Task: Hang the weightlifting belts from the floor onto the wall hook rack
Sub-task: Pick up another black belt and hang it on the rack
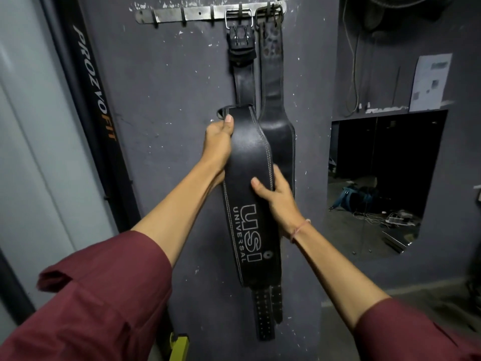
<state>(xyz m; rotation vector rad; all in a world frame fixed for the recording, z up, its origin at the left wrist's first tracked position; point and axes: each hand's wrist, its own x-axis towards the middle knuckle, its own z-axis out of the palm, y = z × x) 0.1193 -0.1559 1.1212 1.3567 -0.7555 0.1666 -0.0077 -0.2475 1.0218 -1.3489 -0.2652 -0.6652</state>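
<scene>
I hold a wide black leather belt marked "USI UNIVERSAL" upright in front of the grey wall. My left hand grips its upper left edge near the top. My right hand grips its right edge at mid height. A metal hook rack is screwed to the wall above. Two black belts hang from its right hooks by their buckles: one with a silver buckle and a worn one beside it. Their perforated ends show below the belt I hold.
Several hooks on the left part of the rack carry nothing. A black upright post lettered "PROZVOFIT" stands at the left. A wall opening at the right shows a bag and cables on a floor. A paper notice is above it.
</scene>
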